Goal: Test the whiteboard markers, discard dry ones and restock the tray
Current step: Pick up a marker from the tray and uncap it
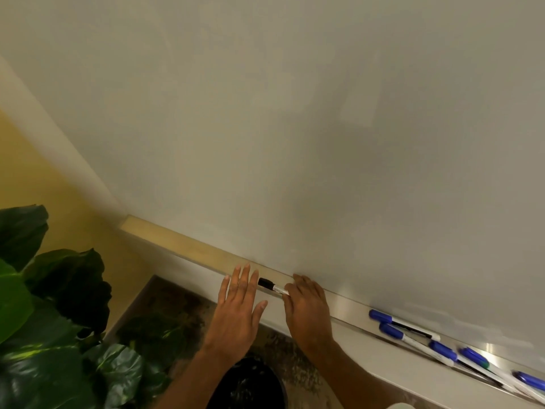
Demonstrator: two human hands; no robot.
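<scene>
Between both hands, the black-capped marker [276, 288] lies along the tray [351, 307]: right hand [308, 304] pinches its barrel, left hand [237, 305] is flat-fingered and should grip the cap [264, 282], pulling straight.

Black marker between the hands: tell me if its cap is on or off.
On. A black cap covers the end of the black marker nearest the left hand; the right hand pinches the other end.

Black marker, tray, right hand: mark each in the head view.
black marker [272, 286], head view, where cap meets barrel.
tray [349, 304], head view, bare metal strip.
right hand [308, 305], head view, back of the hand.
</scene>
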